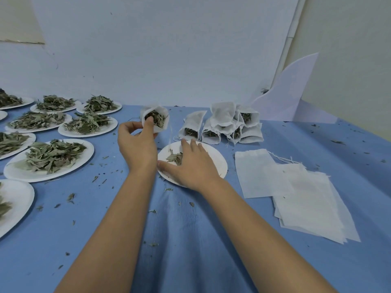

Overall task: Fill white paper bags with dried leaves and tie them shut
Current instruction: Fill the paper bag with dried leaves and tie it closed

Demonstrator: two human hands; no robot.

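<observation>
My left hand holds an open white paper bag above the table, with dried leaves showing in its mouth and its string hanging down. My right hand rests on a white paper plate, its fingers over the last few dried leaves there. Whether those fingers pinch the leaves I cannot tell. A pile of filled bags lies behind the plate. Flat empty bags are stacked at the right.
Several plates heaped with dried leaves fill the left side of the blue tablecloth. Leaf crumbs are scattered across the cloth. A white sheet leans against the wall at the back right.
</observation>
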